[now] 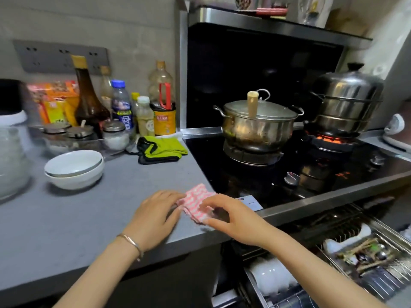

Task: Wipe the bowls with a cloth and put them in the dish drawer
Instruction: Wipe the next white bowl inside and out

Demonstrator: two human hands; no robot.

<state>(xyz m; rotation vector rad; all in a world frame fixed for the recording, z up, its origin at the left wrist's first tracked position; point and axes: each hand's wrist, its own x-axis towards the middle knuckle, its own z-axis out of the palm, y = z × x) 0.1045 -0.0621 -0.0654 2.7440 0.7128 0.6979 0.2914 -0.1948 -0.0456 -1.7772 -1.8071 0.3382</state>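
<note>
Two white bowls [74, 168] sit stacked on the grey counter [66, 218], left of centre. A pink-and-white checked cloth [198, 202] lies folded at the counter's front edge beside the hob. My left hand [155, 215] touches the cloth's left edge with its fingertips. My right hand [224, 215] pinches the cloth's right side between thumb and fingers. Below the hob the dish drawer [333, 263] stands pulled out, with white dishes [271, 276] upright in its wire rack.
A steel pot [258, 127] with a wooden-handled lid and a tall steamer [347, 103] over a lit burner stand on the black hob. Green oven mitts [161, 148], bottles, spice jars [84, 132] and a glass container [11, 161] crowd the counter's back and left.
</note>
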